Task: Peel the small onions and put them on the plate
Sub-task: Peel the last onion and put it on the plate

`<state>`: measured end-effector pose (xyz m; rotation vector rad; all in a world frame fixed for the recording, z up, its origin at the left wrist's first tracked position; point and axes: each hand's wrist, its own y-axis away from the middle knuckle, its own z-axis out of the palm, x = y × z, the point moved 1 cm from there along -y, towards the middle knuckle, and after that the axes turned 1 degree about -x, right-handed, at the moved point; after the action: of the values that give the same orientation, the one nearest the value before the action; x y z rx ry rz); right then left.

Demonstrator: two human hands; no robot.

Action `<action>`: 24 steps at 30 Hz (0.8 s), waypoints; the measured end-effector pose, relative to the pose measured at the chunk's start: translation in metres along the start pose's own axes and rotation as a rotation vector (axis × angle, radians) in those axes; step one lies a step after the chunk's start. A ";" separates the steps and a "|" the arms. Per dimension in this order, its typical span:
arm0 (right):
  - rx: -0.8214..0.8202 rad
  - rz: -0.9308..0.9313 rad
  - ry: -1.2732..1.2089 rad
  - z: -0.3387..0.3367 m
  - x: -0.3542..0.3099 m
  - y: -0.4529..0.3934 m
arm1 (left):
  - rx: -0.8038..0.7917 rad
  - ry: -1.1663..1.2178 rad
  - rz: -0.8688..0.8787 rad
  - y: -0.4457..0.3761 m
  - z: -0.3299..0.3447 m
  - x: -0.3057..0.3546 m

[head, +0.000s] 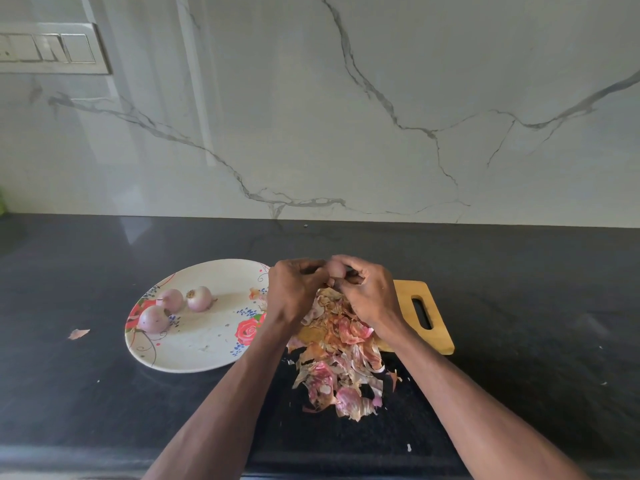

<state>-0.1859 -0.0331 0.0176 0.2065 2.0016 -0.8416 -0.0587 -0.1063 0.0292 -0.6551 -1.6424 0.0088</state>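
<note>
Three peeled onions [173,308] are seen on the floral plate [194,355], at its 9 to 11 o'clock side.
One small onion [337,270] is pinched between the left hand [294,289] and right hand [369,296], fingers curled round it, above the peel heap [341,362] covering the wooden board [436,327] and dark worktop [519,306].
</note>
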 end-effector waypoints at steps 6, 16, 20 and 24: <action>0.021 0.042 -0.064 0.003 -0.002 0.001 | 0.059 0.088 -0.056 0.000 -0.001 0.002; -0.040 0.205 -0.269 0.006 0.001 -0.004 | 0.089 0.343 -0.265 -0.010 -0.009 -0.004; -0.067 0.253 -0.270 0.010 0.004 -0.007 | 0.123 0.411 -0.319 -0.012 -0.010 -0.003; -0.054 0.278 -0.242 0.011 0.006 -0.009 | 0.150 0.459 -0.357 -0.014 -0.009 -0.004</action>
<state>-0.1853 -0.0478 0.0127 0.3278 1.7183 -0.6045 -0.0560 -0.1225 0.0328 -0.2178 -1.2764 -0.2573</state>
